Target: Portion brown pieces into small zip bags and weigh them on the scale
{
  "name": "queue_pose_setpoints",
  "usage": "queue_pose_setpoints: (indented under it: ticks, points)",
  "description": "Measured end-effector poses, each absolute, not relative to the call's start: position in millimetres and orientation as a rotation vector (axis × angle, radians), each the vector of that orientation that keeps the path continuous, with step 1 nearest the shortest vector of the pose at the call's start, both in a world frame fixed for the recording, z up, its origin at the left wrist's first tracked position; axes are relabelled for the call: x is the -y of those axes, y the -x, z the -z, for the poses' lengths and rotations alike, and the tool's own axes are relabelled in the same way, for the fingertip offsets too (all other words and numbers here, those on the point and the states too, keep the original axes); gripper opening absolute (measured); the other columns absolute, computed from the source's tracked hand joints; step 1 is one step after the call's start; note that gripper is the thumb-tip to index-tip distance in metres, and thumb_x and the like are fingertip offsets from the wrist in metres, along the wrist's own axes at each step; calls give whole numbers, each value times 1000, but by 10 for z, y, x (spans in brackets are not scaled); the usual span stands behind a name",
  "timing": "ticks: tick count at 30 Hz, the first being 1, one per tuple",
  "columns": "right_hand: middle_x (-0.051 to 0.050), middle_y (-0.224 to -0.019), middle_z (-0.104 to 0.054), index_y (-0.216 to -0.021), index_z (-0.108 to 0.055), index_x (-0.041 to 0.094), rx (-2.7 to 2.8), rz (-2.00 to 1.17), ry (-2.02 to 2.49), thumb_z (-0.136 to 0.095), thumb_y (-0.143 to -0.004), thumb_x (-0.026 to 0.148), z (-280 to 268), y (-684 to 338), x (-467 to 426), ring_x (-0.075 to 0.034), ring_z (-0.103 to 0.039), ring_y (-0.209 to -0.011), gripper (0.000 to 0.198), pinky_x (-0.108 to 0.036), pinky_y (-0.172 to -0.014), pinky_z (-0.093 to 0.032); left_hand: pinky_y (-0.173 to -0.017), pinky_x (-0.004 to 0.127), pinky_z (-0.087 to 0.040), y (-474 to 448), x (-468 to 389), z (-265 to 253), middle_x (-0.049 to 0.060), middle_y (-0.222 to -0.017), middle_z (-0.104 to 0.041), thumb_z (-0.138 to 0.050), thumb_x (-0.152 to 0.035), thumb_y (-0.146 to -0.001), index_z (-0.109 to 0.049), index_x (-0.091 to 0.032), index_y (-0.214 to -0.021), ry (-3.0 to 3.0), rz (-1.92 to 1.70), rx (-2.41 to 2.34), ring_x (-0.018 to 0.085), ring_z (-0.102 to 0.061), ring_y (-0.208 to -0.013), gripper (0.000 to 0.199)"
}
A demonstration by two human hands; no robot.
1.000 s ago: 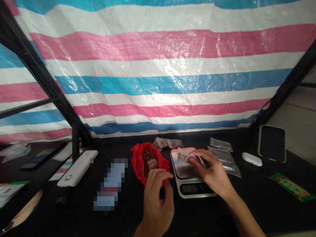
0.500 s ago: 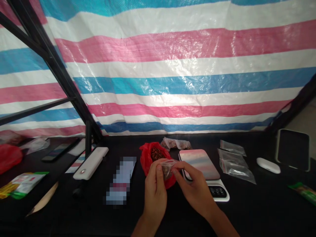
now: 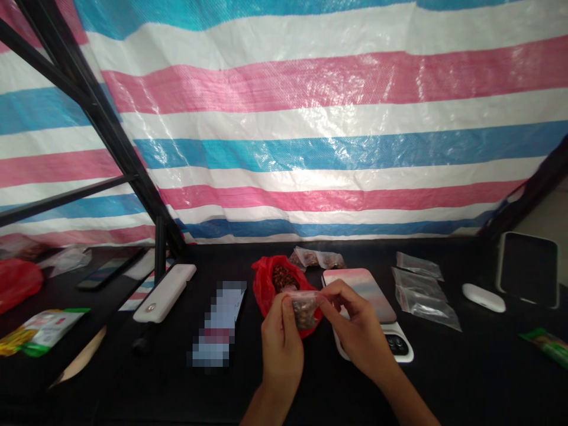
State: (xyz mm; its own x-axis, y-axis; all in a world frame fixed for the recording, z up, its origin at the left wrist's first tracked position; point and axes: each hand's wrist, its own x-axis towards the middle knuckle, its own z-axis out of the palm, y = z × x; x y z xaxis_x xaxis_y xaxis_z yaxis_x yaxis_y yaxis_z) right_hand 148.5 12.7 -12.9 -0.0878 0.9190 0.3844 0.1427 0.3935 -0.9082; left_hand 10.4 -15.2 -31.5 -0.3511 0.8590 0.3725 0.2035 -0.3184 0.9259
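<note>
A small clear zip bag point(image 3: 305, 313) with brownish contents hangs between my two hands, its top edge stretched level. My left hand point(image 3: 284, 337) pinches the bag's upper left corner. At the upper right corner, the thumb and fingers of my right hand point(image 3: 355, 325) are closed on it. Behind and below the bag lies an open red plastic bag point(image 3: 262, 290) holding small reddish-brown pieces point(image 3: 284, 277), partly hidden by my left hand. To the right, a kitchen scale point(image 3: 402, 355) with a shiny plate point(image 3: 366, 293) on top is partly covered by my right hand.
Filled small bags point(image 3: 317, 258) lie at the back. Several flat clear bags point(image 3: 421, 290), a white case point(image 3: 483, 297) and a tablet-like device point(image 3: 528, 269) are on the right. A white power bank point(image 3: 165, 293), a wooden spoon-like piece point(image 3: 82, 358) and a packet point(image 3: 48, 331) lie left.
The zip bag's top edge is now pulled straight, and its filled body shows more plainly. My right hand has shifted slightly right.
</note>
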Motion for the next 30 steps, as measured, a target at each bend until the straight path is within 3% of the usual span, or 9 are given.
queue_pose_setpoints:
  ticks: [10, 17, 22, 27, 30]
  points:
    - [-2, -78, -65, -85, -75, 21, 1403, -1075, 1005, -73, -83, 56, 201, -1491, -175, -17, -56, -70, 36, -29, -63, -46, -79, 31, -61, -86, 107, 404, 11, -95, -78, -45, -57, -100, -73, -16, -98, -1352, -1781, -1458, 23, -75, -88, 49]
    - [-2, -79, -61, -88, -75, 22, 1495, -944, 1007, -68, -89, 50, 189, -1494, -139, -16, -52, -68, 28, -28, -62, -45, -82, 32, -61, -98, 120, 428, 11, -98, -78, -46, -55, -100, -73, -17, -100, -1379, -1774, -1458, 24, -75, -92, 47]
    - [1, -70, -53, -78, -66, 22, 1457, -888, 1015, -66, -91, 47, 192, -1461, -122, -15, -48, -64, 28, -27, -59, -42, -84, 31, -59, -129, 129, 435, 10, -98, -78, -44, -52, -102, -73, -18, -98, -1462, -1732, -1402, 22, -74, -92, 45]
    - [1, -74, -55, -90, -65, 22, 1487, -990, 1044, -61, -93, 46, 173, -1448, -98, -16, -50, -66, 24, -27, -61, -42, -80, 29, -58, -152, 150, 450, 9, -95, -77, -44, -49, -103, -72, -18, -98, -1475, -1743, -1416, 21, -74, -90, 42]
    - [2, -74, -52, -83, -65, 22, 1547, -962, 1041, -64, -92, 42, 151, -1443, -78, -15, -47, -66, 22, -27, -61, -41, -77, 28, -58, -155, 162, 432, 9, -90, -76, -44, -48, -103, -71, -18, -93, -1486, -1743, -1371, 21, -73, -85, 42]
